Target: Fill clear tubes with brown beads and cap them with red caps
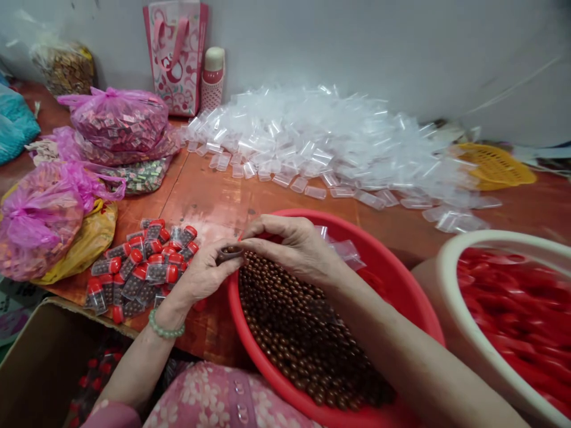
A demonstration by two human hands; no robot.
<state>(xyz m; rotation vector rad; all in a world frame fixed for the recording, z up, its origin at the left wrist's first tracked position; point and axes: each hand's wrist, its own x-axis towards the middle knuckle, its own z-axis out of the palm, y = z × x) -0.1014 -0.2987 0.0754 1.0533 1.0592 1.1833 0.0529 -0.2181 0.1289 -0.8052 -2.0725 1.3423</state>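
My left hand (206,273), with a green bead bracelet at the wrist, holds a small open container (230,254) whose rim faces up, with brown balls inside. My right hand (289,245) is beside it, thumb and fingers pressed together near the container's rim; anything between those fingertips is too small to make out. Under my right hand and forearm stands a red basin (252,342) holding a heap of shiny brown balls (289,315). Left of my left hand, small clear containers with red caps (143,267), filled with brown balls, lie piled on the table.
Empty clear containers (312,137) are heaped along the wall. A white tub (448,279) of red caps stands at the right. Tied pink bags (118,119) lie at the left, above a cardboard box (40,356). A yellow basket (499,166) sits at the back right.
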